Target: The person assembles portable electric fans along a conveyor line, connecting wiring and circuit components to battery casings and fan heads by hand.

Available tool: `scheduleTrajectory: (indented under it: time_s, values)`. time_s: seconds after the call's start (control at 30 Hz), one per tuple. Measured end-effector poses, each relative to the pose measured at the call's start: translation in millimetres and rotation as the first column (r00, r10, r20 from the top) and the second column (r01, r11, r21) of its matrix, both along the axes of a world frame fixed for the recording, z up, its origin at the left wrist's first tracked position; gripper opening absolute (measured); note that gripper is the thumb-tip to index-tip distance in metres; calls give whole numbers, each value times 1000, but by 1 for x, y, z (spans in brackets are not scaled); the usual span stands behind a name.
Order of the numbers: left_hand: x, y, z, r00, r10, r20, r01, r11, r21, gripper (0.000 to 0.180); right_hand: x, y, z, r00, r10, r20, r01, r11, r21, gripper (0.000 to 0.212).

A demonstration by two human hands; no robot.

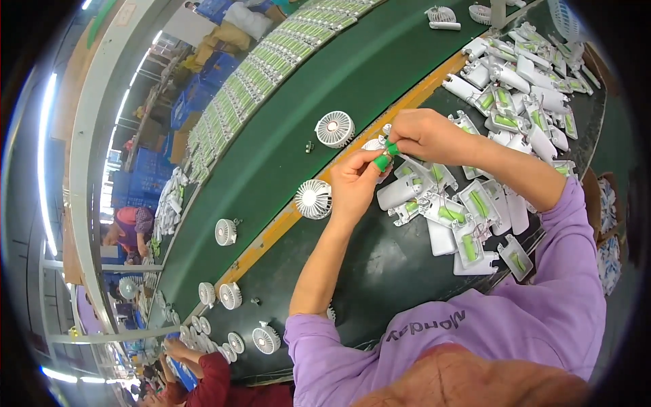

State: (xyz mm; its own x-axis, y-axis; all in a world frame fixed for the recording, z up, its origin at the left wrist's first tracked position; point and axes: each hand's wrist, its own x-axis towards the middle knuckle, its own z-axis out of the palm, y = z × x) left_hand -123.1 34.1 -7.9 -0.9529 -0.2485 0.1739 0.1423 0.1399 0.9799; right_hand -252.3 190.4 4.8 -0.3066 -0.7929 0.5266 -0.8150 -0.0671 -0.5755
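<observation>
The left hand (351,184) and right hand (427,133) meet, thumbs and fingers pinched together, green finger cots (382,163) on their tips; the small part (388,155) gripped between them is too hidden to identify. Just beside the left hand, 1 round white fan head (313,199) overlaps the yellow strip (272,231) edging the green conveyor belt (285,163). White handle shells (442,237) with green battery cells (478,202) lie heaped around the right forearm
</observation>
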Motion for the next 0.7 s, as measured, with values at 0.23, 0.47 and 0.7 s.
scheduleTrajectory:
  time_s: [0.23, 0.47, 0.7]
  values:
    - [-26, -12, -14, 988, 133, 74, -134, 991, 12, 15, -23, -21, -11, 991, -68, 119, 59, 995, 75, 11]
    - [-67, -101, -56, 895, 428, -129, -403, 649, -645, 46, -122, -45, -15, 841, -323, 434, 331, 942, 61, 20]
    - [-88, -118, -78, 902, 418, 105, -151, 535, -831, 47, -156, 5, -28, 886, -457, 76, 458, 889, 3, 23]
